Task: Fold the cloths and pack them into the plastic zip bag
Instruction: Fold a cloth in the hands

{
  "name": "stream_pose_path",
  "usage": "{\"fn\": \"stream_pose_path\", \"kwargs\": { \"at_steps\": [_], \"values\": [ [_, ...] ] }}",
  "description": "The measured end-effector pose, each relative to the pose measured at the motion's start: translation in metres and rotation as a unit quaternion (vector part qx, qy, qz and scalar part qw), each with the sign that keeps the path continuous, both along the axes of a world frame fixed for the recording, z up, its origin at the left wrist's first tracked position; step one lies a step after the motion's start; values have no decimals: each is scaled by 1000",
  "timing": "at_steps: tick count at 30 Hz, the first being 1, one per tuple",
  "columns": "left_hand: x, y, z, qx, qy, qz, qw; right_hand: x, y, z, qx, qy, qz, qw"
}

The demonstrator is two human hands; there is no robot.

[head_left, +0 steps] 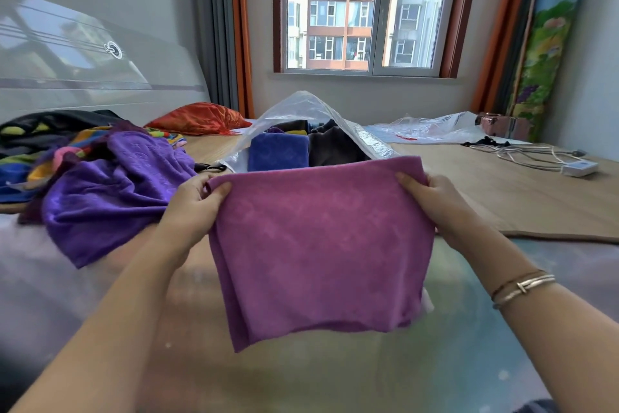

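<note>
Item: pink cloth (318, 252), part-folded, hanging between your grips; left hand (192, 208) and right hand (432, 201) each pinch a top corner. Beyond them: zip bag (301, 107) open, some cloths already packed. Left of your left grip: purple cloth (110, 198) and others unfolded, pending.

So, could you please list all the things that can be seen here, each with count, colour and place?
pink cloth: 1, pink-purple, held up at centre
zip bag: 1, clear, open behind the pink cloth
blue cloth: 1, blue, in the zip bag
dark cloth: 1, dark brown, in the zip bag
purple cloth: 1, purple, on the bed, left
orange pillow: 1, orange, far left
cable: 1, white, right
bracelets: gold, right wrist
left hand: grips the pink cloth's left top corner
right hand: grips its right top corner
</note>
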State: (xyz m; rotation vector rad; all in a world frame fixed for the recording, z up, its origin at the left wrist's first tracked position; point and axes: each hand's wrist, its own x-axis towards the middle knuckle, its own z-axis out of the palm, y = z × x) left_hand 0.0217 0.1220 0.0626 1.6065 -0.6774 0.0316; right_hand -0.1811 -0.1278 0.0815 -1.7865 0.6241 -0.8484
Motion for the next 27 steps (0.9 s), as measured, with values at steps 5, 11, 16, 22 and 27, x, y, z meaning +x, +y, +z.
{"fn": "stream_pose_path", "kwargs": {
  "at_steps": [5,11,16,22,27],
  "values": [
    [2,-11,-6,-15,-31,31,999,9,-9,-8,-137,10,-67,988],
    [2,-22,-5,-32,-11,51,998,13,-18,-4,-114,36,-70,990],
    [-4,-2,-19,-57,129,-126,982,-8,-18,-14,82,-14,104,991],
    [-3,20,-37,49,125,-223,966,-39,-34,-42,72,62,215,972],
    [-11,11,-58,159,136,-182,961,-42,-16,-60,70,166,259,949]
  ]
}}
